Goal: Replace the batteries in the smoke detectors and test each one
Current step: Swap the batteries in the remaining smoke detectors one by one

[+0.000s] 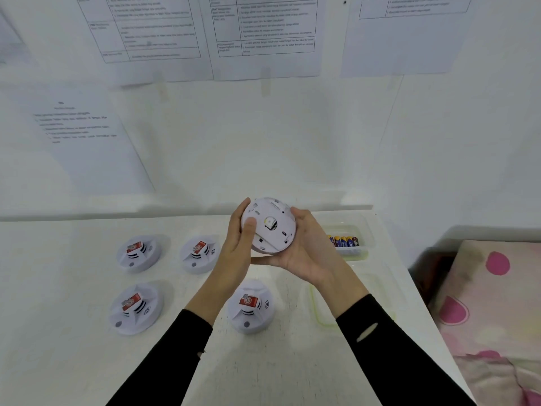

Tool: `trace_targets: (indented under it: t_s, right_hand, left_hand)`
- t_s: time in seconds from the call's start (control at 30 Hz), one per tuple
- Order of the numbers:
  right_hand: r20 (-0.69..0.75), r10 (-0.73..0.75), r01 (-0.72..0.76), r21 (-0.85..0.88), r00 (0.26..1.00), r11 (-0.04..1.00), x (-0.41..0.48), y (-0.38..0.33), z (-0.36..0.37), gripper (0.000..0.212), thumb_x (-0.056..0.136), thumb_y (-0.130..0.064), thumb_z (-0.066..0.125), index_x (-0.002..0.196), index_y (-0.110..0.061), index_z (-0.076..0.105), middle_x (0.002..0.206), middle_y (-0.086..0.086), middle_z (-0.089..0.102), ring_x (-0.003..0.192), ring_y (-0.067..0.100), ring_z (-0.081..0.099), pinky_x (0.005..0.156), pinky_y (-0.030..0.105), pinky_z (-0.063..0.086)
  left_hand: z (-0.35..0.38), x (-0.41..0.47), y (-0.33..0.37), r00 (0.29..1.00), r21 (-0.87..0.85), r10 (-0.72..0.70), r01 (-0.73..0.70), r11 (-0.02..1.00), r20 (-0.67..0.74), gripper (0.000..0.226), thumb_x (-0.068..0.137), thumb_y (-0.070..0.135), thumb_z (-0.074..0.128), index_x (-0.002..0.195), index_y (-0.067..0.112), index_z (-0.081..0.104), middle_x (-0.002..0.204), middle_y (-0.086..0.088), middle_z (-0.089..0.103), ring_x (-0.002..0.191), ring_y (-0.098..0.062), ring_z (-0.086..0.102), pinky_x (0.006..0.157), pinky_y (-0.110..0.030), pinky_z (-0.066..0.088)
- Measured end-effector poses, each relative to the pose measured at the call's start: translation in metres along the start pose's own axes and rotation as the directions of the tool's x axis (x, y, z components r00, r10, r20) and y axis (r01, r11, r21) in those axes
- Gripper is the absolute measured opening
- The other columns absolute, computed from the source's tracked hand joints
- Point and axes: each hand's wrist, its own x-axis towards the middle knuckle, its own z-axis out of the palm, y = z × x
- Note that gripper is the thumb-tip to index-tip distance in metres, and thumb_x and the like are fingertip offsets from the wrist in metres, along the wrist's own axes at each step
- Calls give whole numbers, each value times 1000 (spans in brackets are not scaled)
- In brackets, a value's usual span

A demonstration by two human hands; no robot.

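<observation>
**Held unit.** 1 white smoke detector [272, 230] is raised above the far part of the white table [292, 364]. It is tilted so that its flat rear face points toward the camera. A small opening at the centre of that face shows a pale part inside, too blurred to identify.

**Left hand** [234, 256]. It grips the left edge of the smoke detector. The fingers pass behind the rim and the thumb [249, 227] presses flat on the rear face.

**Right hand** [307, 254]. Palm up, it cradles the right and lower edge with the fingers curled round the rim. Both forearms wear black sleeves [395, 347].

**Units on the table.** 4 more detectors rest dome side up in 2 rows, and each bears a red label.
- Far row: the far-left detector [139, 254] and the far-middle detector [200, 254].
- Near row: the near-left detector [136, 310] and the near-middle detector [251, 307].

The left forearm crosses above the gap between the far-middle and near-middle detectors.

**Batteries.** A row of cylindrical batteries [345, 241] lies side by side in a clear plastic tray [364, 230] at the far right of the table, just beyond the right hand. The hand hides part of the row, so the count cannot be confirmed. A second clear container [314, 303] with a pale green rim lies nearer on the table, partly under the right forearm.

**Surroundings.** Printed sheets [263, 30] are taped to the white wall behind the table. Pink-spotted fabric [494, 288] lies to the right of the table.
</observation>
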Motion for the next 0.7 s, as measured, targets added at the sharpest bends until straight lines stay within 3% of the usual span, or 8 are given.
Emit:
trace_targets:
  t_s: [0.07,0.13,0.23,0.33,0.4,0.47,0.57,0.7]
  right_hand:
    - [-3,3,-3,56,1000,998,-1,0,2,50,95,-31,40,139,-8,49,137,23,53,131,44,43,109,67,25]
    - [-9,6,-5,129,1000,992,-2,0,7,49,94,-25,40,137,-5,49,135,25,54,132,44,43,109,66,28]
    - [-103,18,4,210,995,978,-3,-2,16,45,89,-21,40,127,-3,58,128,25,59,122,42,50,104,57,38]
    - [-238,8,49,231,971,972,-2,-1,22,37,84,-18,40,109,-4,63,113,24,64,104,40,56,99,51,41]
    - [-283,-10,80,238,959,968,0,0,24,36,83,-16,41,110,-6,62,112,23,63,104,41,55,101,52,40]
    - [-300,-37,122,268,953,956,3,2,24,47,79,-11,44,123,-17,60,121,21,61,110,42,54,94,54,44]
    - [-304,-80,177,306,949,935,5,3,25,55,76,-7,45,124,-30,60,127,19,59,111,42,54,85,54,47]
    - [-267,-101,159,204,958,966,5,5,18,44,86,-15,44,129,-7,54,126,22,60,110,39,56,93,53,47]
  left_hand:
    - [-5,3,-1,999,-99,-33,35,994,16,38,99,32,48,135,42,47,143,11,53,132,-8,49,104,-29,44]
    - [-8,2,-2,1000,-127,-13,12,992,0,46,91,29,47,136,40,49,142,6,56,132,-16,52,106,-39,45]
    - [-5,-3,-3,998,-56,45,-47,997,-48,41,100,22,41,137,40,47,147,8,50,135,-7,47,109,-32,43]
    - [3,-5,-4,992,-33,80,-83,996,-98,41,107,12,34,132,39,50,139,13,55,125,2,53,97,-21,48]
    - [6,-3,-5,990,-114,40,-55,992,-132,38,105,15,38,127,39,57,134,8,61,125,-8,57,97,-28,50]
    - [8,1,-5,987,-162,-2,-24,987,-158,37,102,19,40,129,35,59,133,2,63,126,-16,58,102,-39,50]
    - [8,5,-4,983,-181,-40,7,983,-177,35,104,17,39,132,27,58,133,-1,64,124,-18,59,105,-42,49]
    - [0,11,0,992,-200,-108,94,975,-59,37,107,17,35,142,18,48,136,-4,61,125,-20,59,103,-40,49]
